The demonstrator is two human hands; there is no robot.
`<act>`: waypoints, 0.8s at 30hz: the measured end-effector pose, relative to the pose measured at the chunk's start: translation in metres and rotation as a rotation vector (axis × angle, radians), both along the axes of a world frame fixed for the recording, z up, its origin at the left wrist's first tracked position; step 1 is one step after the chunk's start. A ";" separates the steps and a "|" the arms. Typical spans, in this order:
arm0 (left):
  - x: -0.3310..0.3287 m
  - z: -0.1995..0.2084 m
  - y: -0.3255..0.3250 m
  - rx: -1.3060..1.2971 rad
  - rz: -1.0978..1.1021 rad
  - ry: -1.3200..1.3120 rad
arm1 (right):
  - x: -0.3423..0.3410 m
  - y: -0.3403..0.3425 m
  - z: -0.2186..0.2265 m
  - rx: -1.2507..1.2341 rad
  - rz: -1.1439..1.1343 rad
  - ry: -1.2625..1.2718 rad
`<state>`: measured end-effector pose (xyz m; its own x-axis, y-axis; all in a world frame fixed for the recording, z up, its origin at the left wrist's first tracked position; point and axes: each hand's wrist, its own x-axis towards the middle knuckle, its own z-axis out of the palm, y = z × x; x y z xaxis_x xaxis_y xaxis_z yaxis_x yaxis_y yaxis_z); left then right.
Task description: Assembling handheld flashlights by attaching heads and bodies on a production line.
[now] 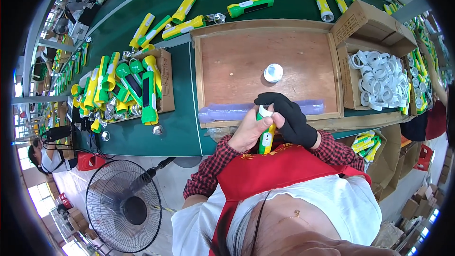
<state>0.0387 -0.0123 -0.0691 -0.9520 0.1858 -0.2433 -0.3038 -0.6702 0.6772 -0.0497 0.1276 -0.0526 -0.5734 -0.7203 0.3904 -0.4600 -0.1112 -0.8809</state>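
My left hand (249,130) is wrapped round a green and yellow flashlight (267,140), held upright close to my red apron. My right hand (291,118), in a black glove with bare fingertips, closes over the flashlight's top end. A white ring (264,112) shows there between the two hands; my fingers hide most of it. Just beyond my hands lies a wooden tray (227,42) with a raised frame. On its board sits a white round piece (273,72), and a bluish plastic sleeve strip (227,113) runs along its near side.
At left, a cardboard box (167,78) overflows with flashlights and shiny reflectors (158,129). Loose flashlights (250,6) lie along the green table (177,137). A carton of white rings (379,80) stands right of the tray. A fan (124,206) stands at lower left. Other people work farther off.
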 end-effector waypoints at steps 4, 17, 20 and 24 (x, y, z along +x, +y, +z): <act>0.006 -0.007 0.001 -0.034 -0.032 0.066 | 0.003 0.007 0.006 0.084 0.047 0.165; -0.019 0.017 0.005 -0.398 -0.191 -0.054 | -0.029 0.015 0.028 0.075 -0.343 -0.002; -0.025 0.040 0.001 -0.154 -0.301 -0.058 | -0.039 0.017 0.040 0.012 -0.219 -0.121; -0.025 0.031 0.009 0.143 -0.372 0.022 | -0.036 0.014 0.039 -0.244 -0.159 -0.231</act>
<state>0.0134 -0.0032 -0.0379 -0.8183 0.5491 -0.1702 -0.5298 -0.6055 0.5939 -0.0859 0.1415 -0.0136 -0.7636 -0.5169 0.3870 -0.2808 -0.2738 -0.9199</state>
